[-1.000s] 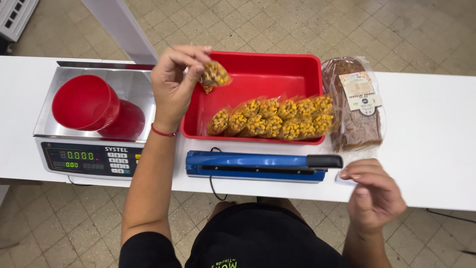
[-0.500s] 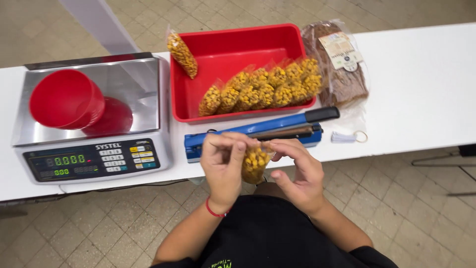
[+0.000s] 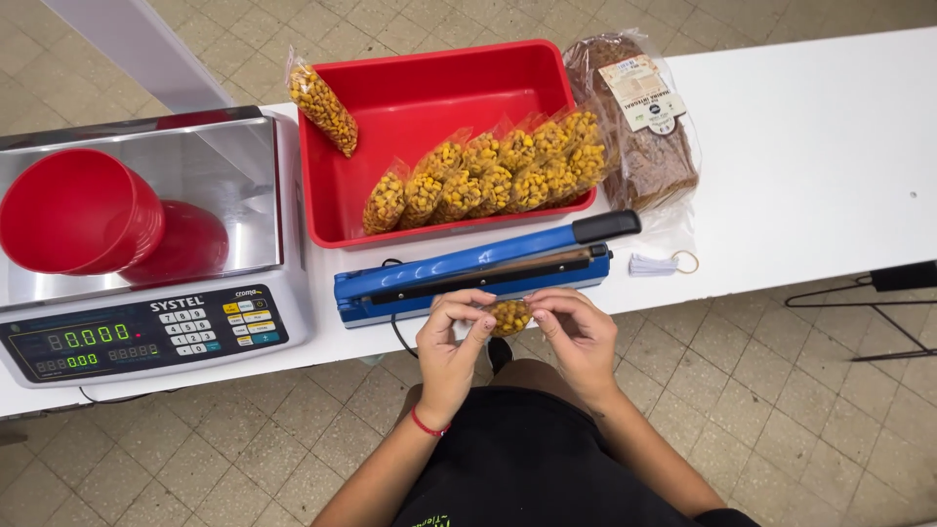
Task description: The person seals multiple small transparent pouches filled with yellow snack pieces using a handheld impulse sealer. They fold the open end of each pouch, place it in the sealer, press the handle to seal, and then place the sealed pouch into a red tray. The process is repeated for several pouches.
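Observation:
My left hand (image 3: 447, 344) and my right hand (image 3: 578, 332) together pinch a small clear bag of yellow-brown kernels (image 3: 509, 315) just in front of the table's near edge. Right behind it lies a blue heat sealer (image 3: 468, 273) with its arm raised slightly. Further back, a red tray (image 3: 429, 93) holds a row of several filled bags (image 3: 488, 176). One more filled bag (image 3: 322, 101) leans on the tray's left rim.
A digital scale (image 3: 146, 327) with a red cup (image 3: 83, 210) on its steel pan stands at the left. A wrapped brown loaf (image 3: 639, 122) lies right of the tray, and a small tag with a ring (image 3: 662, 263) sits near the sealer's end.
My left hand brought a bag down from above the tray to the sealer, and my right hand joined it. Both hands now hold it lower and closer to me.

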